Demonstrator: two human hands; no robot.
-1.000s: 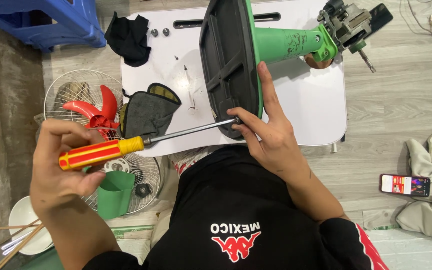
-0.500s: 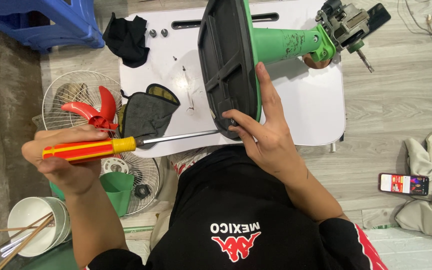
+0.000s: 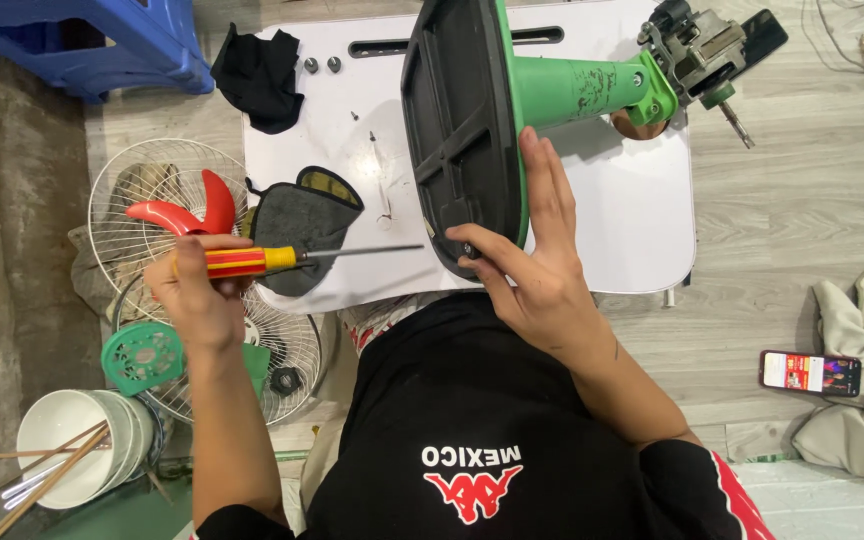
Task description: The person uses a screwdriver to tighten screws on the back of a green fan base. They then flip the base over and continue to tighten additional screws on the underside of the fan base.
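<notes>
My left hand (image 3: 197, 300) grips a screwdriver (image 3: 282, 258) with a red and yellow handle, its steel shaft lying level and its tip just short of the black underside of a fan base (image 3: 452, 130). My right hand (image 3: 532, 265) holds the lower edge of that base, thumb and fingertips pinched at a small spot on the rim. The base is tipped on its side on a white table (image 3: 642, 220), and its green stand column (image 3: 577, 92) runs right to a bare metal motor (image 3: 697, 50).
Wire fan guards (image 3: 142, 190) and a red fan blade (image 3: 197, 210) lie on the floor at left, with a green round part (image 3: 142, 355) and white bowls holding chopsticks (image 3: 67, 445). Black cloths (image 3: 262, 75) and small screws (image 3: 320, 65) sit on the table. A phone (image 3: 810, 372) lies at right.
My left hand has swung the screwdriver from a slant to level and lifted it slightly; its tip has drawn back a little from the base. My right hand has stayed on the base edge.
</notes>
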